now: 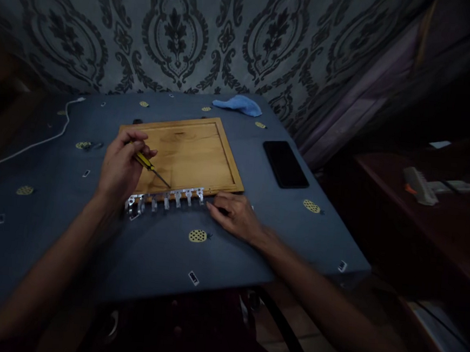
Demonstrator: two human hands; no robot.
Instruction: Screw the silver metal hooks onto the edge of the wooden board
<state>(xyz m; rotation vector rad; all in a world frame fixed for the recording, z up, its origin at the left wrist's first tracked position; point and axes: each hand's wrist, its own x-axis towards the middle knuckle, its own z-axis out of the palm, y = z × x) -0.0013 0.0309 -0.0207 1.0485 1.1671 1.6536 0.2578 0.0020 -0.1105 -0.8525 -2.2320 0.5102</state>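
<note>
My left hand is closed round a yellow-handled screwdriver. Its thin shaft points down and right, with the tip over the near side of a framed wooden panel. Along the panel's near edge runs a shiny metal hook rack, its several hooks hanging toward me. My right hand rests by the panel's near right corner, just right of the rack's end. Its fingers are curled together, and what they hold, if anything, is hidden.
A black phone lies right of the panel. At the table's back is a blue cloth; a white cable crosses the left side. The blue tablecloth has pineapple prints. A power strip sits on dark red furniture at right.
</note>
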